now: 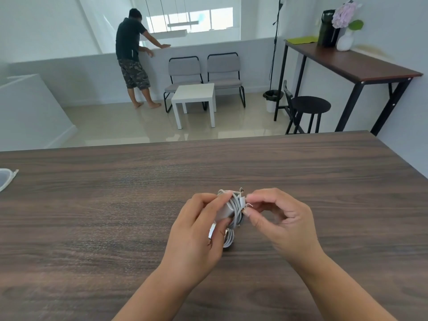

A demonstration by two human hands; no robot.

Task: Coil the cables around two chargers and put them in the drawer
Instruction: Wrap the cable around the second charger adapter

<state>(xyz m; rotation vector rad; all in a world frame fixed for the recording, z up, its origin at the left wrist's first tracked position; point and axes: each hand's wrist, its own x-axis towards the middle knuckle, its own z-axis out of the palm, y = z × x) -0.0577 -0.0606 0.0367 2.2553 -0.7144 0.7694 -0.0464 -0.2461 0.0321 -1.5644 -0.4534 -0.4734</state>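
A: Foreground. What do the two hands hold?

B: The left hand (196,230) is curled round a white charger (225,210), thumb across its near face, holding it just above the table (92,216). The right hand (278,218) has its fingers bent, and thumb and forefinger pinch at the charger's right end, where thin metal prongs (247,205) stick out. Exactly what that pinch closes on is too small to tell.

A: And the cable?

B: A pale grey cable (235,208) is wound in several close turns round the charger's body. Below the left thumb a second bundle of coiled cable (228,238) shows; whether it belongs to another charger cannot be told.

A: Surface and material?

B: The table is dark wood-grain laminate, flat and matt. At its far left edge lies part of a clear plastic object (5,179), cut off by the frame.

A: Beyond the table?

B: One low white square side table (194,95); behind it, two grey padded chairs (203,70) with black tube frames, side by side. To the right, one round black stool (310,105) and one tall brown-topped bar table (361,66) on black legs, carrying a white vase of pink flowers (346,26). Farthest, one person (132,56) leans on the half-wall.
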